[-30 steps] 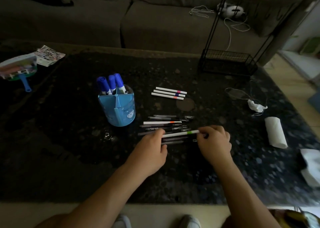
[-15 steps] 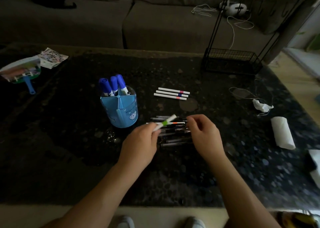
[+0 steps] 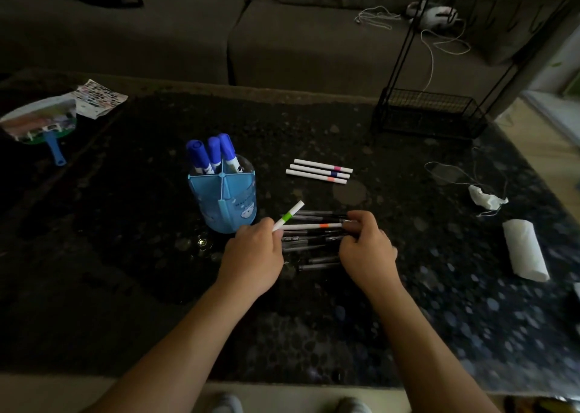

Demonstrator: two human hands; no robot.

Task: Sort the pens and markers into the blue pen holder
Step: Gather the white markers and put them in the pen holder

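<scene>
Left hand (image 3: 251, 255) pinches slim white green-banded marker (image 3: 288, 216) at centre frame beside divided blue plastic pen holder (image 3: 223, 197), right hand (image 3: 365, 249) curled onto dark pen pile (image 3: 310, 243); light, stiff, smooth barrel, grip mid-shaft.

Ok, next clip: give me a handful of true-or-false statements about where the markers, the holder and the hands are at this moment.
1. The left hand holds a white marker with a green band. True.
2. The blue plastic pen holder is empty. False: three blue-capped markers stand in it.
3. Three white markers with coloured bands lie side by side beyond the pile of dark pens. True.
4. The right hand rests on the white paper roll. False: it is at the pen pile, by a white marker with an orange band.
</scene>
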